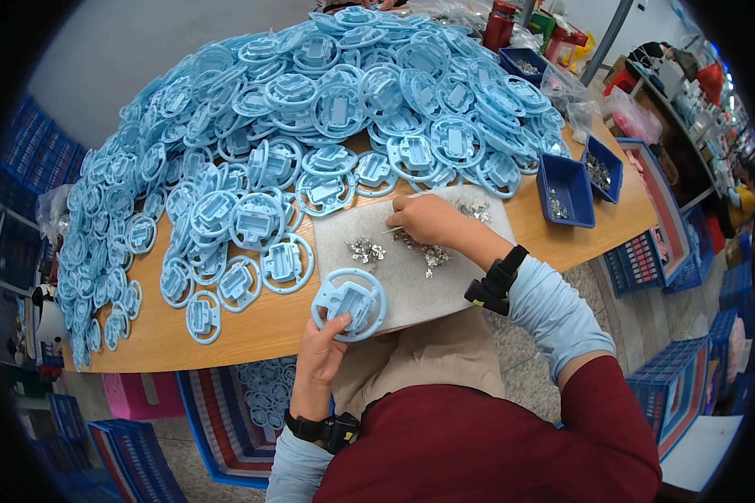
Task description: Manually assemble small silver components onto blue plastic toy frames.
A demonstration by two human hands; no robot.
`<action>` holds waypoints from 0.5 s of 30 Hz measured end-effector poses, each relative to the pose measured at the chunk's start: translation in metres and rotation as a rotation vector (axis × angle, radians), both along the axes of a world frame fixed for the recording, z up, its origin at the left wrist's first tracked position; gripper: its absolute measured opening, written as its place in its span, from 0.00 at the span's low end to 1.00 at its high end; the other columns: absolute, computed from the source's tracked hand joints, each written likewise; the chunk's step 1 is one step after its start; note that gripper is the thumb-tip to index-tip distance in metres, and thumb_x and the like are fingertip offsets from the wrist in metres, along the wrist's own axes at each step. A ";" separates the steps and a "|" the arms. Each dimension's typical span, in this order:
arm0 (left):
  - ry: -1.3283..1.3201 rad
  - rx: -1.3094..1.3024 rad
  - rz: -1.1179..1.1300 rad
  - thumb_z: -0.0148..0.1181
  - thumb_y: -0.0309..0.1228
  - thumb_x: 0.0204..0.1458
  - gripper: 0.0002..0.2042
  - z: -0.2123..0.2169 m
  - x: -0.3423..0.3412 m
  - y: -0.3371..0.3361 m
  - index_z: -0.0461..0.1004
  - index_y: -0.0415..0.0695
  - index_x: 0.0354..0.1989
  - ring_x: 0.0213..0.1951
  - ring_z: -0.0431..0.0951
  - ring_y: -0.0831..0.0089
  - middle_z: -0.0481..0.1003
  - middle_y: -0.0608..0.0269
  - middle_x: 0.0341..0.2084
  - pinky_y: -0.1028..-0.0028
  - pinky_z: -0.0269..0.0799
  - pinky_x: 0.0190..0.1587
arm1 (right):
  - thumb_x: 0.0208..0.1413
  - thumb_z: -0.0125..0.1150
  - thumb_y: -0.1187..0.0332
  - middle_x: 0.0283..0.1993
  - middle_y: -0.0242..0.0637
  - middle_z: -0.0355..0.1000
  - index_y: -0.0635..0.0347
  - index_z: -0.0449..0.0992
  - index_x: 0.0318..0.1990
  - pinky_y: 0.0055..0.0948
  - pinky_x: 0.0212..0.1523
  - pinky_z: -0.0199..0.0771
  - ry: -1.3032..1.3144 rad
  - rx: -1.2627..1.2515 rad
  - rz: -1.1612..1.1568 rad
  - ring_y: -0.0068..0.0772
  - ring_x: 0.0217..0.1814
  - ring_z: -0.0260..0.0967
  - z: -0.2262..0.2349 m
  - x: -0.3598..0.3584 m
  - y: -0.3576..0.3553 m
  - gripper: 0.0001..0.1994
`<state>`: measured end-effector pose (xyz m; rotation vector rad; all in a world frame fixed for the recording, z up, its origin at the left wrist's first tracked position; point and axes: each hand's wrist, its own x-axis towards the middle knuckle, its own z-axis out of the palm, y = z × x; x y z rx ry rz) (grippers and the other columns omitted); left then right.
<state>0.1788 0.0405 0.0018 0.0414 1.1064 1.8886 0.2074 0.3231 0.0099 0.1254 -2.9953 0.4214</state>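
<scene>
My left hand (pixel 320 356) grips a light blue round plastic part (pixel 350 303) by its lower edge, thumb on top. The part is a ring with a raised rectangular housing in its middle, held just off the near edge of a whitish mat (pixel 344 222). Over the mat, my right hand (pixel 432 220) has its fingers pinched together, with a thin pale sliver at the fingertips, too small to name. Below and beside those fingers lie small silvery metal pieces (pixel 434 256). Another little heap of metal pieces (pixel 365 250) sits to the left, and more metal pieces (pixel 476 210) lie behind my right wrist.
A big pile of light blue round parts (pixel 335 105) covers the wooden table (pixel 554 243) at the back and left. Two blue bins (pixel 566 214) with metal pieces stand right. A striped crate (pixel 218 427) holds more blue parts below the table's front edge.
</scene>
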 end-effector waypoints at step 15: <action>-0.076 0.015 0.236 0.55 0.29 0.51 0.14 0.000 0.002 0.008 0.65 0.41 0.46 0.37 0.74 0.74 0.71 0.63 0.38 0.72 0.73 0.38 | 0.44 0.51 0.75 0.33 0.42 0.67 0.63 0.70 0.26 0.39 0.33 0.69 -0.093 0.188 0.027 0.45 0.32 0.69 0.018 0.003 -0.007 0.03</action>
